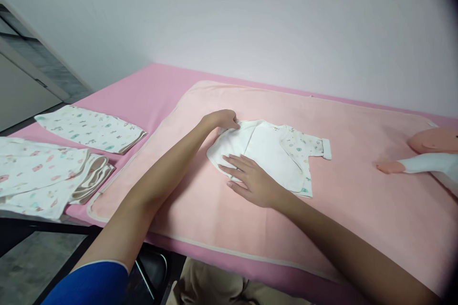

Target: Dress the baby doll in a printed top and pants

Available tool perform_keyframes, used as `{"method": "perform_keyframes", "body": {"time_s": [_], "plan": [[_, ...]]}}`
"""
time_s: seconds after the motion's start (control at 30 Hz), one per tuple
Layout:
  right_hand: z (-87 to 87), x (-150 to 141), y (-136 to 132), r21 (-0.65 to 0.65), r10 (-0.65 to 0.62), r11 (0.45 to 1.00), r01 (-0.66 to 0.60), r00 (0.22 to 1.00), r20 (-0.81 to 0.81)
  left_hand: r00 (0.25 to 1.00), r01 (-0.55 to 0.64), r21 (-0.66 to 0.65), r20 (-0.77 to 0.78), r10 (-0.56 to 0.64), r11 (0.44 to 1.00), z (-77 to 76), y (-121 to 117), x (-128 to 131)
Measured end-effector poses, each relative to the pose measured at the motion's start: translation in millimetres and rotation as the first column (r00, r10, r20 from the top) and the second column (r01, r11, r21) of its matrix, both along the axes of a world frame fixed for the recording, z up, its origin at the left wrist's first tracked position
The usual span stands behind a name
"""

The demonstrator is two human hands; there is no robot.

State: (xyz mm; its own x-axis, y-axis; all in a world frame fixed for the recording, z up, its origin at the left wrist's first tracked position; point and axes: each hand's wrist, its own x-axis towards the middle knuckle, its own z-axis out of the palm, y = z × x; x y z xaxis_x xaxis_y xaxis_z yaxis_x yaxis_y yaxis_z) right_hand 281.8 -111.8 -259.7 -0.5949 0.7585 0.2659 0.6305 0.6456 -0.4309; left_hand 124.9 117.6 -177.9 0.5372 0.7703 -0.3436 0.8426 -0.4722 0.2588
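Observation:
A small white baby shirt (pixel 272 152) with a printed pattern lies partly folded on a pale pink mat (pixel 322 228). My left hand (pixel 223 118) is closed, pinching the shirt's upper left edge. My right hand (pixel 250 178) lies flat with fingers stretched out, pressing on the shirt's lower left part. One short sleeve with a white cuff sticks out to the right.
Folded patterned baby clothes (pixel 91 128) and a second stack (pixel 50 176) lie at the left on the darker pink table cover (pixel 150 90). A baby doll (pixel 425 155) lies at the right edge. A white wall runs behind the table.

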Motion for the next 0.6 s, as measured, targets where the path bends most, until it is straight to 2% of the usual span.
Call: {"method": "perform_keyframes", "body": {"time_s": [0.1,0.2,0.27,0.37,0.5,0.57,0.6], "plan": [[-1.1,0.8,0.0,-0.005,0.003,1.0,-0.003,1.0,-0.016,0.999,-0.05,0.061,-0.008,0.05,0.997,4.9,-7.7,1.7],[-2.7,1.5,1.0,-0.014,0.007,1.0,-0.007,1.0,-0.018,0.998,-0.059,0.22,0.025,0.055,0.974,1.5,-15.0,10.4],[-3.6,1.1,2.4,-0.016,0.01,1.0,-0.01,1.0,-0.014,0.994,-0.003,0.34,0.103,-0.034,0.94,-9.0,-17.3,18.5],[-1.8,0.3,2.9,-0.004,0.011,1.0,-0.011,1.0,0.008,0.957,0.068,0.373,0.238,-0.166,0.925,-33.4,-16.6,28.4],[12.8,10.3,-13.4,0.057,-0.018,0.998,0.017,0.999,0.031,0.94,0.001,0.395,0.313,-0.136,0.918,-59.8,-11.4,30.9],[23.3,25.3,-31.4,0.089,-0.095,0.992,0.093,0.995,0.021,0.935,-0.006,0.431,0.324,-0.148,0.903,-62.9,-10.5,30.0],[28.2,35.5,-41.6,0.103,-0.176,0.979,0.174,0.984,0.013,0.931,-0.003,0.453,0.327,-0.163,0.891,-62.1,-11.6,30.4]]}}
